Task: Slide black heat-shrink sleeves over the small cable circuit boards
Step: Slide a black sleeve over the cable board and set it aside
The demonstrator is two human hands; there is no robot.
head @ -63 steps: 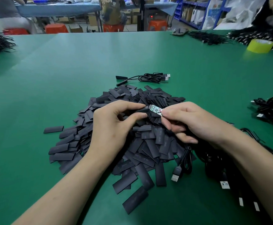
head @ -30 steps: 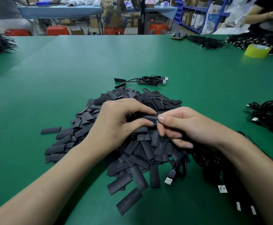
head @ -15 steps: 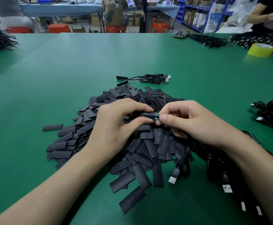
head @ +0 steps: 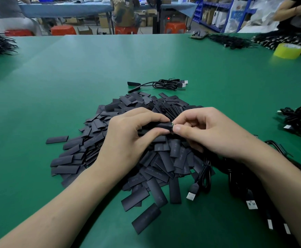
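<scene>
- Shirt back [head: 123, 9] of a person seated beyond the far table [head: 65, 8]: pale block capitals, "OWN" legible at the top edge of view, anything above cut off.
- Heat-shrink sleeves [head: 156, 173] heaped on the worktop [head: 74, 77]: faint grey print running lengthwise on several pieces at the near side of the heap. Characters too small and blurred to read.
- White bag [head: 235, 15] beside the blue shelving [head: 208, 4], upper right: blue printed panel, wording illegible.
- Dark box [head: 168, 19] below the far table: small red lit display, digits not readable.
</scene>
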